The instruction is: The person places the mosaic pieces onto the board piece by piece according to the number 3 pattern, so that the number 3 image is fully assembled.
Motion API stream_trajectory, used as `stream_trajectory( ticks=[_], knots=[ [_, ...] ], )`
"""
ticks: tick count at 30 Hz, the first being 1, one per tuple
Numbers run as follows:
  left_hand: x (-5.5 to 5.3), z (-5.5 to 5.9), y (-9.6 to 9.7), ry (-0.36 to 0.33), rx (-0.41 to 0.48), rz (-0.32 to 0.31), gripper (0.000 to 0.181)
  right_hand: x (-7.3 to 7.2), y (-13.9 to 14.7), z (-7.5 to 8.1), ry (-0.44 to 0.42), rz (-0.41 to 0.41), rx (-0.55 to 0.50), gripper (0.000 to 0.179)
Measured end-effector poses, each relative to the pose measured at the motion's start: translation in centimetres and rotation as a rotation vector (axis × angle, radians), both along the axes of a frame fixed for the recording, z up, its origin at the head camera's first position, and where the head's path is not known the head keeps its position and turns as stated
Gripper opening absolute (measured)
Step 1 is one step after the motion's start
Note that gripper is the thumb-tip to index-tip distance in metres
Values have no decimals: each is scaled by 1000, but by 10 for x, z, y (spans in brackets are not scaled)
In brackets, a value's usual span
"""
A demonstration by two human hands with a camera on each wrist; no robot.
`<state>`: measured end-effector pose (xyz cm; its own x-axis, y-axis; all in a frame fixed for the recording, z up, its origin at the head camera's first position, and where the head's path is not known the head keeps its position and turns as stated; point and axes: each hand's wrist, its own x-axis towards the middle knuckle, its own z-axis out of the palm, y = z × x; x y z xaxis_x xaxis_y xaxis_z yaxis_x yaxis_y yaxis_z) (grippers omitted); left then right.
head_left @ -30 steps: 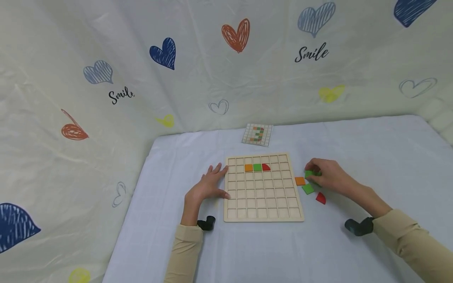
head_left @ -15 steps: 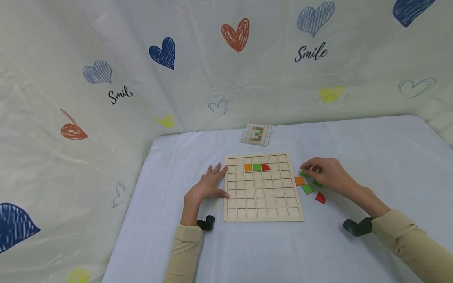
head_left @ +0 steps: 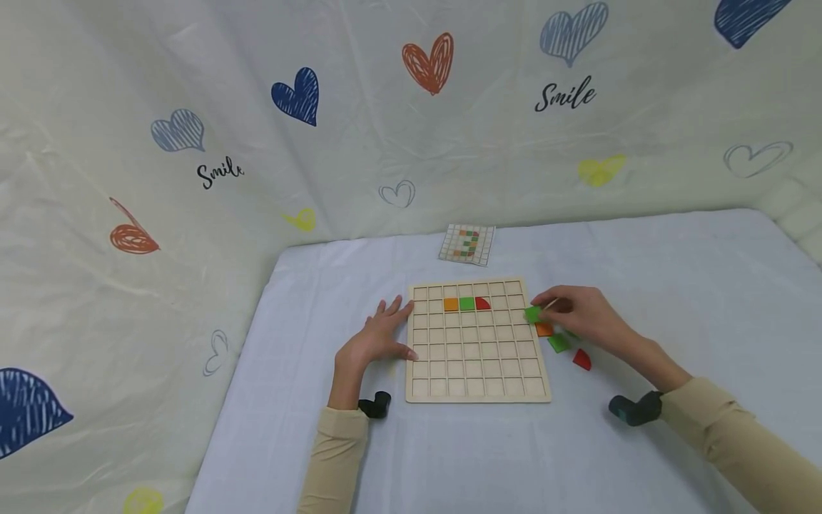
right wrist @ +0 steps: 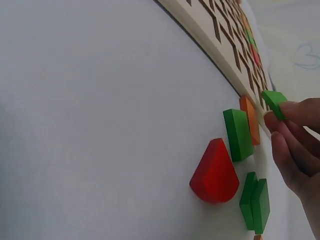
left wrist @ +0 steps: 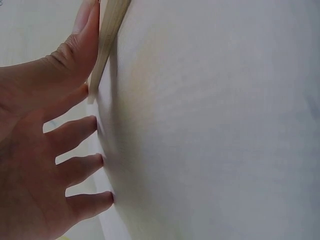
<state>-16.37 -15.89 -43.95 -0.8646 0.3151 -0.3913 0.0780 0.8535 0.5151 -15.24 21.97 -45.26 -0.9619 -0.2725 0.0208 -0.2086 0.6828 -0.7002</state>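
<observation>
The right hand (head_left: 581,312) pinches a green tile (head_left: 532,315) at the right rim of the grid board (head_left: 462,369); the left hand (head_left: 377,338) lies well apart across it, fingers spread, thumb against the left edge. The tile looks square, so no long axis shows. The row of tiles (head_left: 467,304) set in the board lies leftward of it, slightly farther from the person, between the two hands

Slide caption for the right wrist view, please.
Right hand pinches a green tile by the grid board, with a red piece, green pieces and orange pieces nearby.
</observation>
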Motion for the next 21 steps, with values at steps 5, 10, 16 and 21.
stream_trajectory(
  ticks=[5, 10, 16, 21],
  knots=[
    [-1, -1, -1, -2, 9, 2, 105, -4, -10, -2, -54, -6, -14, 27],
    [-1, -1, -1, -6, 7, 0, 105, -7, -20, -4, -57, 3, -31, 30],
    [-1, -1, -1, -8, 6, -3, 105, -11, -29, -7, -62, 18, -42, 32],
    [-1, 0, -1, -8, 3, -5, 105, -15, -33, -9, -53, 46, -45, 32]
  ],
)
